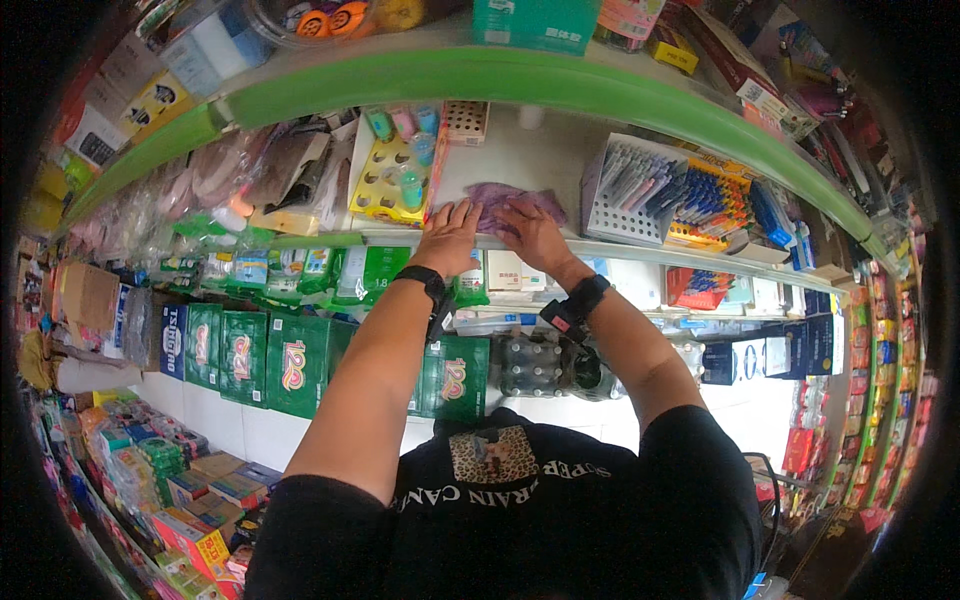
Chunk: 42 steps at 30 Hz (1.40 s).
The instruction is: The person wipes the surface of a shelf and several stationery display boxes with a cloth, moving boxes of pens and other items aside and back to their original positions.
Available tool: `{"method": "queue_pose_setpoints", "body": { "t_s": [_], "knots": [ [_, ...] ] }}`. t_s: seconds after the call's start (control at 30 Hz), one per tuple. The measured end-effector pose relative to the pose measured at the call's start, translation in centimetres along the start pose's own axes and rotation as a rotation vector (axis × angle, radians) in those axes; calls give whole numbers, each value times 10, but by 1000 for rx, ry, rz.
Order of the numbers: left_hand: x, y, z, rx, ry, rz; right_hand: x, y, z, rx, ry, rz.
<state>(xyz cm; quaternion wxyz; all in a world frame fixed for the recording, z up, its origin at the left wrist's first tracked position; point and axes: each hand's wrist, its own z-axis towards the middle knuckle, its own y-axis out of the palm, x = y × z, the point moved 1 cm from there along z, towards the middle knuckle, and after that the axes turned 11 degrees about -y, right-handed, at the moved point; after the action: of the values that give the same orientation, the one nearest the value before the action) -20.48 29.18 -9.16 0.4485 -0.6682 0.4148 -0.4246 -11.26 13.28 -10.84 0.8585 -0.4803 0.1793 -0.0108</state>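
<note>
A crumpled purple cloth (517, 204) lies on the white shelf board (540, 154). My right hand (534, 231) is on the cloth, its fingers bent into the fabric. To its left, my left hand (450, 238) rests at the shelf's front edge with the fingers spread and nothing in them. Its fingertips are beside a yellow display box (375, 176) that holds several small capped containers in pastel colours. Right of the cloth stands a perforated pen box (634, 214) packed with pens. A smaller perforated box (466, 120) sits further back on the board.
A green shelf lip (480, 73) curves overhead. More pens fill an orange box (712, 191) at the right. Beneath the hands are green packets (379, 274), large green cartons (300, 360) and wrapped bottles (529, 367). Stacked goods (202, 487) line the lower left.
</note>
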Motion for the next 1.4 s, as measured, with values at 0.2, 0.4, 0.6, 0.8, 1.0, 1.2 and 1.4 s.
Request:
{"method": "queue_pose_setpoints", "body": {
  "t_s": [0.2, 0.4, 0.6, 0.8, 1.0, 1.2, 1.4],
  "knots": [
    [-3, 4, -6, 77, 7, -9, -7, 18, 7, -110, 266, -152],
    [-5, 9, -35, 459, 128, -153, -7, 20, 8, -151, 297, -167],
    [-64, -2, -77, 710, -45, -292, -16, 14, 11, -176, 305, -174],
    [-114, -22, -42, 814, -377, -456, -14, 13, 9, -234, 337, -200],
    [-152, -20, 8, 580, -549, -387, -15, 11, 12, -250, 323, -202],
    [-177, -15, 37, 448, -547, -242, -14, 14, 11, -204, 311, -230],
    [-178, -11, 44, 361, -361, 10, -16, 12, 12, -186, 299, -227]
  ]
}}
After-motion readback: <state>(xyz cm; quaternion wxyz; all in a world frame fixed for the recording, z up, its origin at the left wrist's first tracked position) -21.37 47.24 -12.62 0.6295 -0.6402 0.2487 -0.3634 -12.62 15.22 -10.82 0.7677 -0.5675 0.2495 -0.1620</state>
